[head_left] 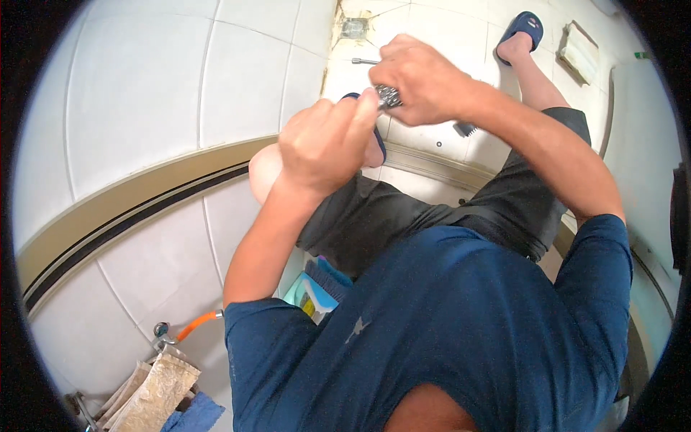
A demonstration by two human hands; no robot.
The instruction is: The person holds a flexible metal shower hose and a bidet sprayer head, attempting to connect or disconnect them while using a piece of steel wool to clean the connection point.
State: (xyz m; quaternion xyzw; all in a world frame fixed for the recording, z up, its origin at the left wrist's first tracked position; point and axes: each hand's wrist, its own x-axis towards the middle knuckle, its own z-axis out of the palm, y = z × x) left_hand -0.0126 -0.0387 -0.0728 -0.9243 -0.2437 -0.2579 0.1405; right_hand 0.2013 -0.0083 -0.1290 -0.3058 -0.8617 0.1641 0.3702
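Note:
Both fists meet out in front of my chest, above the tiled floor. Between them shows a shiny metal fitting [389, 97] with a dark, textured face; its exact kind is hidden by my fingers. My left hand [324, 140] is closed, thumb pressed against the fitting's near side. Wrapped over its other side, my right hand [421, 79] is closed too. A thin metal rod [366, 62] with a thicker tip sticks out left of my right knuckles; whether I hold it or it lies on the floor, I cannot tell.
Below my right wrist, a black toothed piece [466, 129] and a small ring [439, 144] lie on the floor. A metal door track [432, 164] crosses it. A drain [354, 28] sits at the far corner. Rags [155, 389], an orange hose [198, 325] and a blue brush [327, 279] are left.

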